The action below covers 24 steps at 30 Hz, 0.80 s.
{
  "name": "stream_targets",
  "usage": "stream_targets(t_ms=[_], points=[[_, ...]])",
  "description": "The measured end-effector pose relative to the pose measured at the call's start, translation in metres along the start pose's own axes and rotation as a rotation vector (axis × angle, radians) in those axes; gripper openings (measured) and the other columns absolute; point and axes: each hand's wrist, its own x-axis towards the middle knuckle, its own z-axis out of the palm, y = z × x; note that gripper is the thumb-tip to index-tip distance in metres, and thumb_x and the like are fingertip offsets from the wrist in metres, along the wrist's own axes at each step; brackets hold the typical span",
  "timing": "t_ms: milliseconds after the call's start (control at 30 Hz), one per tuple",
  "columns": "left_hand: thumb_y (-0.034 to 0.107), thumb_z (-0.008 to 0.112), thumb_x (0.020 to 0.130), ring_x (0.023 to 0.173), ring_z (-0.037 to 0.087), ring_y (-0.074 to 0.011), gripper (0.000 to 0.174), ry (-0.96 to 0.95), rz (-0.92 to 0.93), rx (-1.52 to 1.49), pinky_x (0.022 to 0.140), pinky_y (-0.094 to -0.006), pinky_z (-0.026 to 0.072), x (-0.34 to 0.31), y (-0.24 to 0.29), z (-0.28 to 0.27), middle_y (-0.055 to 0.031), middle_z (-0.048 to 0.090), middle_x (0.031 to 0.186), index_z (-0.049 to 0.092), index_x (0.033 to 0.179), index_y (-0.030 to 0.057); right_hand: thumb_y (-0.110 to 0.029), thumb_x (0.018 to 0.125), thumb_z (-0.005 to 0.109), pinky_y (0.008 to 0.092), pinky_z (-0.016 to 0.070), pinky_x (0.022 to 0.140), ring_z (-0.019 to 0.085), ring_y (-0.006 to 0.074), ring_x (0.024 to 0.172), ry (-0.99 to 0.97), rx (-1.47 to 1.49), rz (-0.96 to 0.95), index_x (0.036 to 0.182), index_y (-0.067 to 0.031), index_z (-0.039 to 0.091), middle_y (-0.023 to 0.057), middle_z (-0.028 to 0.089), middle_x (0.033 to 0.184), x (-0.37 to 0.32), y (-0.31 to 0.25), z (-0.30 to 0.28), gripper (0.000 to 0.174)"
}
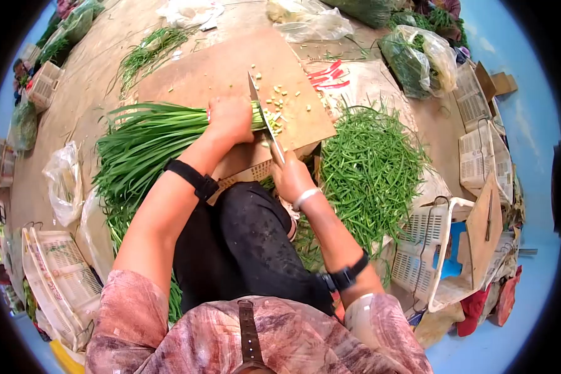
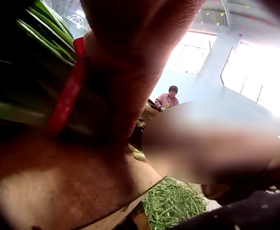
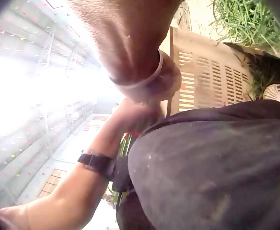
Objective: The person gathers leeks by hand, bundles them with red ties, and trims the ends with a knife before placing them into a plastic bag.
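Note:
My left hand (image 1: pixel 230 118) grips a thick bunch of green chives (image 1: pixel 156 137) near its cut end, pressed down on a brown board (image 1: pixel 212 68). A red band (image 2: pixel 68 98) circles the bunch in the left wrist view. My right hand (image 1: pixel 291 179) holds a knife (image 1: pixel 267 118) by the handle, its long blade lying across the stem ends just right of my left hand. Short pale stem pieces (image 1: pixel 279 103) lie scattered on the board beside the blade. In the right wrist view the knife is hidden behind my right hand (image 3: pixel 166 81).
A slotted crate (image 3: pixel 209 72) is under the board. Right of it lies a heap of cut greens (image 1: pixel 371 168), with red strips (image 1: pixel 330 75) behind. Plastic crates stand right (image 1: pixel 424 249) and left (image 1: pixel 62 274). Loose greens (image 1: pixel 149 53) and filled plastic bags (image 1: pixel 417 59) lie farther off.

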Motion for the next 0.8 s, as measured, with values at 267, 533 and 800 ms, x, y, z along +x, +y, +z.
stream_targets(t_ms=[267, 533, 800], points=[[0.028, 0.075, 0.054, 0.087, 0.064, -0.0297, 0.046, -0.014, -0.001, -0.032, 0.078, -0.0482, 0.0478, -0.003, -0.005, -0.001, -0.0135, 0.066, 0.091, 0.064, 0.091, 0.0050, -0.013, 0.080, 0.051, 0.0486, 0.0481, 0.070, 0.058, 0.0463, 0.075, 0.097, -0.054, 0.115, 0.088, 0.0042, 0.054, 0.0302, 0.059, 0.078, 0.045, 0.014, -0.010, 0.019], [0.032, 0.072, 0.053, 0.082, 0.063, -0.0325, 0.049, -0.098, 0.024, -0.065, 0.073, -0.0428, 0.0497, 0.004, -0.010, -0.002, -0.0181, 0.065, 0.086, 0.061, 0.091, 0.0031, -0.016, 0.083, 0.055, 0.0381, 0.0486, 0.062, 0.061, 0.0312, 0.066, 0.550, 0.210, 0.525, 0.098, 0.0057, 0.052, 0.0192, 0.062, 0.078, -0.038, 0.147, -0.058, 0.026], [0.045, 0.081, 0.047, 0.082, 0.062, -0.0334, 0.076, -0.071, 0.123, -0.284, 0.069, -0.0414, 0.0481, 0.009, -0.017, 0.006, -0.0215, 0.062, 0.089, 0.054, 0.101, -0.0009, -0.020, 0.084, 0.050, 0.0484, 0.0479, 0.070, 0.060, 0.0413, 0.073, 0.529, -0.110, 0.703, 0.115, -0.0059, 0.052, 0.0255, 0.060, 0.074, -0.130, 0.304, 0.031, 0.035]])
